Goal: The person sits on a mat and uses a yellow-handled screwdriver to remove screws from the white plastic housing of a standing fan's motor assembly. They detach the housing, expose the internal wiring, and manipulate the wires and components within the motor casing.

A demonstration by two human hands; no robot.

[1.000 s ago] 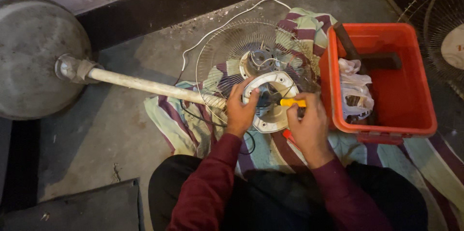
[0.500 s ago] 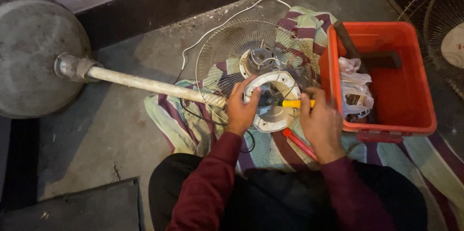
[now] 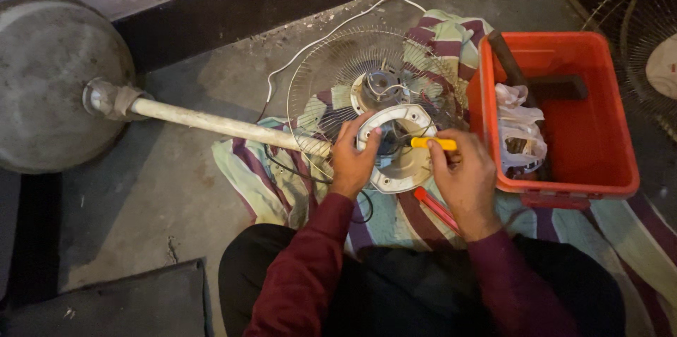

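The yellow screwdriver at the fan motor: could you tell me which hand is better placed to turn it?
Right hand: it likely suits, already gripping the screwdriver. Left hand braces the motor housing.

The grey concrete floor carries a striped green-and-maroon cloth; left of it, a round grey base, seemingly metal.

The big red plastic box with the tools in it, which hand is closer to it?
Right. The right hand, holding a yellow-handled screwdriver, sits just beside the red plastic box. The left hand is farther away, on the round white fan motor housing.
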